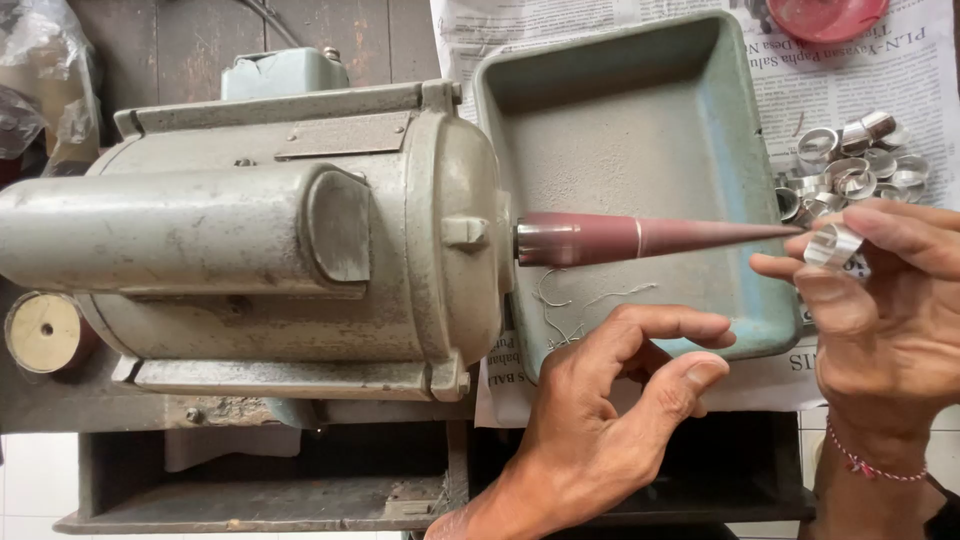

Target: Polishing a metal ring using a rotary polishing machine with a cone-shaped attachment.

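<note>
A blank metal nameplate (345,135) sits on top of the grey motor housing (250,230), a long rectangular strip, dull grey-brown, fixed at its corners; any marking on it cannot be made out.

Sheets of printed newspaper (900,80) cover the desk's far right corner, white with black type, running under the green metal tray (640,130) and showing again at the tray's near edge.

At the desk's far left corner lies a crumpled clear plastic bag (40,70), whose contents cannot be told.

No screens or signs show.
</note>
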